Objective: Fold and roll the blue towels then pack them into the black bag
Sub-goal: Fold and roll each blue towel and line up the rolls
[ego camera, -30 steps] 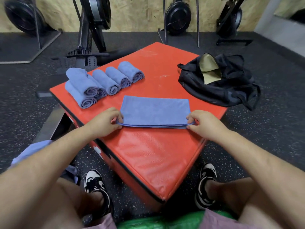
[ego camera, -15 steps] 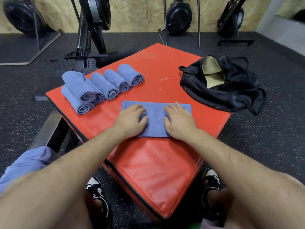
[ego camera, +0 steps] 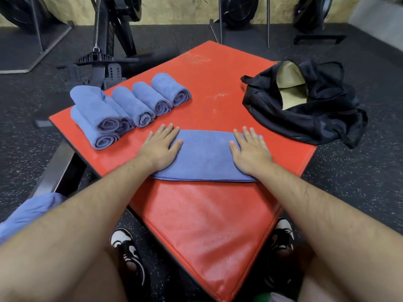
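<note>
A folded blue towel [ego camera: 205, 155] lies flat on the red padded box [ego camera: 202, 216]. My left hand [ego camera: 160, 147] presses flat on its left end with straight fingers. My right hand [ego camera: 250, 150] presses flat on its right end, fingers also straight. Several rolled blue towels [ego camera: 122, 110] sit in a row and small stack at the box's left corner. The black bag [ego camera: 309, 114] lies open at the right corner, its tan lining showing.
More blue cloth [ego camera: 28, 212] rests on my left thigh at the lower left. Gym machines and metal frames [ego camera: 109, 40] stand on the dark rubber floor behind the box. My shoes [ego camera: 128, 251] are on the floor under the box's near edges.
My hands let go of the towel's near corners, pressed flat at its middle, then slid apart to its two ends. The camera moved slightly closer.
</note>
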A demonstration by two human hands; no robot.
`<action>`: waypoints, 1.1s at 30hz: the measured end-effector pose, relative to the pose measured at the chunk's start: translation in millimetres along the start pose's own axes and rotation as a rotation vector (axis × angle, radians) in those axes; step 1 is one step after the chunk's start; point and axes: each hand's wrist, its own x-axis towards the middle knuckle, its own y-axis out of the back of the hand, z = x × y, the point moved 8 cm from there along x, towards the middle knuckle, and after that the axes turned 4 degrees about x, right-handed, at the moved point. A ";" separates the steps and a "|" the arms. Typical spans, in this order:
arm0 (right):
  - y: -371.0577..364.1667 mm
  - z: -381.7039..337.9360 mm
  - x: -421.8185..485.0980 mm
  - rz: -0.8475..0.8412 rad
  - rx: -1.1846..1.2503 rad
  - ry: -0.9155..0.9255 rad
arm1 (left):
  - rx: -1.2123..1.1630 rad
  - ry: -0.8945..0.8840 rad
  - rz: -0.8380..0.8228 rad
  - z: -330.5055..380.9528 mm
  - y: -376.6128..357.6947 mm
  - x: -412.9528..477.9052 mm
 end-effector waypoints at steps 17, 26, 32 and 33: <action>10.0 -89.8 -40.3 -0.014 0.020 0.102 | 0.092 -0.329 0.144 59.3 37.3 4.4; 27.1 -64.9 -24.7 0.000 -0.159 0.299 | 0.040 -0.280 0.010 81.3 27.1 -31.8; 29.1 -73.7 -60.3 -0.106 -0.013 0.463 | -0.126 -0.495 0.008 99.2 22.5 -70.8; 25.6 -75.1 -68.8 -0.145 -0.003 0.484 | -0.161 -0.535 -0.033 102.0 19.1 -78.2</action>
